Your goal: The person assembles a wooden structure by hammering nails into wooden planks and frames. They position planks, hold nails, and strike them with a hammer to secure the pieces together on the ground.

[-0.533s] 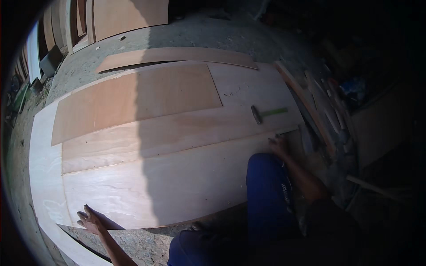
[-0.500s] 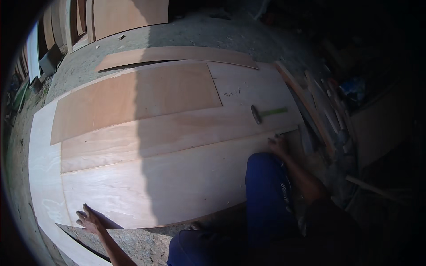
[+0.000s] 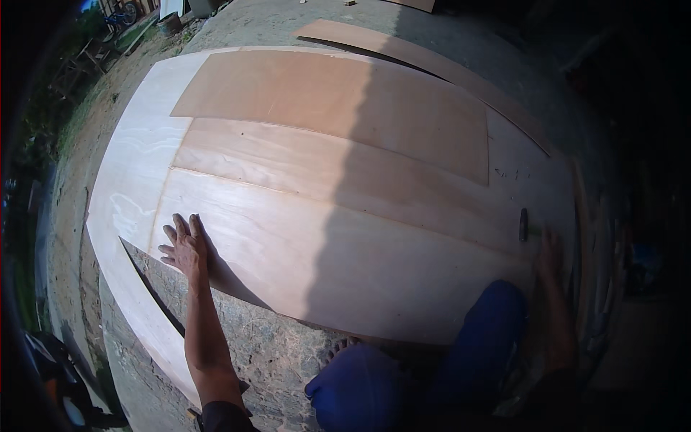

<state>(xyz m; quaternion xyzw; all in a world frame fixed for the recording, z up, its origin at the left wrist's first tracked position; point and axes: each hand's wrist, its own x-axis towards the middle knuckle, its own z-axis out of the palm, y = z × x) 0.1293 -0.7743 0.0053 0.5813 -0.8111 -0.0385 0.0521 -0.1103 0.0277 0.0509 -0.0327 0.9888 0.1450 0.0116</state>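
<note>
My left hand (image 3: 186, 245) lies flat with fingers spread on the near left part of a pale plywood sheet (image 3: 252, 230), close to its edge. At the right end of the sheet, my right hand (image 3: 550, 253) is on the green handle of a hammer (image 3: 523, 225); its fingers look closed round the handle, though they are dim and blurred. The hammer head lies on the plywood. Several small nails (image 3: 511, 173) are scattered beyond the hammer. A browner plywood panel (image 3: 288, 90) rests on the far side of the layered sheets, beside a long middle strip (image 3: 288, 155).
A narrow plywood offcut (image 3: 374, 42) lies along the far side. Another pale strip (image 3: 144, 309) angles toward me at the left over rough concrete (image 3: 266, 345). My blue-clad knees (image 3: 497, 324) are at the near edge. Wood pieces lie in shadow at the right.
My view has turned toward the left. My right hand has moved from the sheet's near right edge onto the hammer's handle. The left hand still rests on the plywood.
</note>
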